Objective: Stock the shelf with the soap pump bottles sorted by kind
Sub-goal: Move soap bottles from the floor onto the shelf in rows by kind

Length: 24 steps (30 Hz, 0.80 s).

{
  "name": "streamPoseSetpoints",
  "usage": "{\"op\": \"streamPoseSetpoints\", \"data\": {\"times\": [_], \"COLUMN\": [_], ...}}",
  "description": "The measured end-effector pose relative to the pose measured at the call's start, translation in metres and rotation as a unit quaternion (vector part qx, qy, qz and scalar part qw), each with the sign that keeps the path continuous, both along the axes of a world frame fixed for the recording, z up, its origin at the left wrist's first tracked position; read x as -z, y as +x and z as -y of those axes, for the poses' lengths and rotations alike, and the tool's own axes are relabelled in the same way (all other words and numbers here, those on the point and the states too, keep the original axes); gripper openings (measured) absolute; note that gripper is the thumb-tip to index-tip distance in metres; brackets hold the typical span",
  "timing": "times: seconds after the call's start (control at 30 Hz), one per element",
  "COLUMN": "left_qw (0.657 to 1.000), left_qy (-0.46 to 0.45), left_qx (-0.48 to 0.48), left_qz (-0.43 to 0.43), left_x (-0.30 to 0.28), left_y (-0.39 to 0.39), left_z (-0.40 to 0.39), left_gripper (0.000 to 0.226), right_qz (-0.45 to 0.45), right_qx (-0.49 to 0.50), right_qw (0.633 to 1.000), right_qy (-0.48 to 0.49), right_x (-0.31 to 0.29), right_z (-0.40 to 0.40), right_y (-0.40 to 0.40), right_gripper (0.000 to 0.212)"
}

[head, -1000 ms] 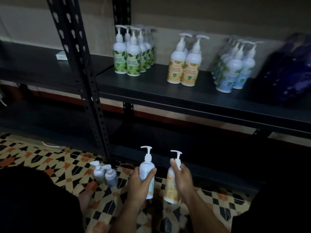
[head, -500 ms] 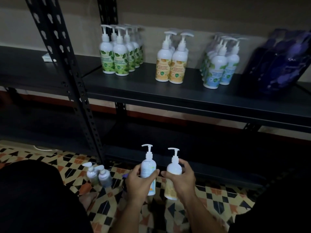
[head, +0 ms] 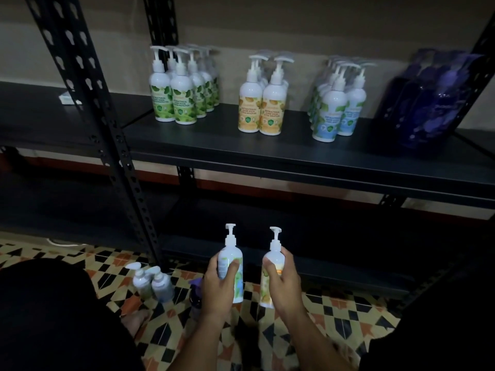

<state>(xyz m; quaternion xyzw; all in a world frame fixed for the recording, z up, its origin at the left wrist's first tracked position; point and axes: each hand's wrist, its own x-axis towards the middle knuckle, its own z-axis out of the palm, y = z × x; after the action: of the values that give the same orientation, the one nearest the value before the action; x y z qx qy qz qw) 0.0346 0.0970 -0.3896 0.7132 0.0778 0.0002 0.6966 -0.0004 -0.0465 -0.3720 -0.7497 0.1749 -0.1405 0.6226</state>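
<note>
My left hand (head: 217,286) grips a white pump bottle with a blue label (head: 232,263), held upright low in front of the shelf unit. Beside it, my right hand (head: 282,282) grips a white pump bottle with an orange label (head: 271,266), also upright. On the black shelf (head: 267,156) above stand three sorted groups: green-label bottles (head: 182,95) at the left, orange-label bottles (head: 262,103) in the middle, blue-label bottles (head: 336,105) to the right.
Dark purple refill packs (head: 431,103) lean at the shelf's right end. Two pump bottles (head: 152,282) and a dark bottle (head: 197,298) stand on the patterned tile floor by the black upright post (head: 107,124). My dark-clothed knee (head: 53,317) fills the lower left. A lower shelf lies in shadow.
Both hands have lifted their bottles slightly and turned them upright. The view has shifted, so the shelf groups appear further left than a second ago.
</note>
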Motion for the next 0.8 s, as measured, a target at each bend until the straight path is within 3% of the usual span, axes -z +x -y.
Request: {"op": "streamPoseSetpoints", "data": {"times": [0.1, 0.2, 0.27, 0.4, 0.57, 0.8], "left_qw": [1.000, 1.000, 0.999, 1.000, 1.000, 0.998], "left_qy": [0.000, 0.003, 0.020, 0.009, -0.005, -0.063], "left_qx": [0.019, 0.026, 0.025, 0.005, -0.016, 0.025], "left_qz": [-0.001, -0.002, -0.004, -0.005, 0.007, 0.016], "left_x": [-0.002, -0.006, -0.006, 0.002, -0.001, -0.006], "left_y": [-0.003, -0.004, -0.003, 0.002, 0.002, 0.000], "left_z": [-0.001, -0.002, -0.001, -0.003, -0.005, -0.003], "left_gripper": [0.035, 0.049, 0.054, 0.063, 0.057, 0.042], "right_qz": [-0.006, -0.025, -0.029, -0.018, 0.018, 0.032], "right_qx": [0.005, 0.014, 0.018, 0.055, 0.089, 0.060], "right_qw": [1.000, 0.998, 0.997, 0.997, 0.996, 0.998], "right_qy": [-0.013, -0.057, -0.065, -0.049, -0.003, 0.020], "right_x": [-0.006, -0.011, -0.010, -0.006, -0.006, 0.000], "right_z": [-0.001, 0.000, 0.000, 0.000, -0.001, -0.002], "right_y": [-0.001, -0.003, -0.003, -0.002, -0.001, -0.003], "right_gripper": [0.046, 0.072, 0.075, 0.071, 0.063, 0.043]}}
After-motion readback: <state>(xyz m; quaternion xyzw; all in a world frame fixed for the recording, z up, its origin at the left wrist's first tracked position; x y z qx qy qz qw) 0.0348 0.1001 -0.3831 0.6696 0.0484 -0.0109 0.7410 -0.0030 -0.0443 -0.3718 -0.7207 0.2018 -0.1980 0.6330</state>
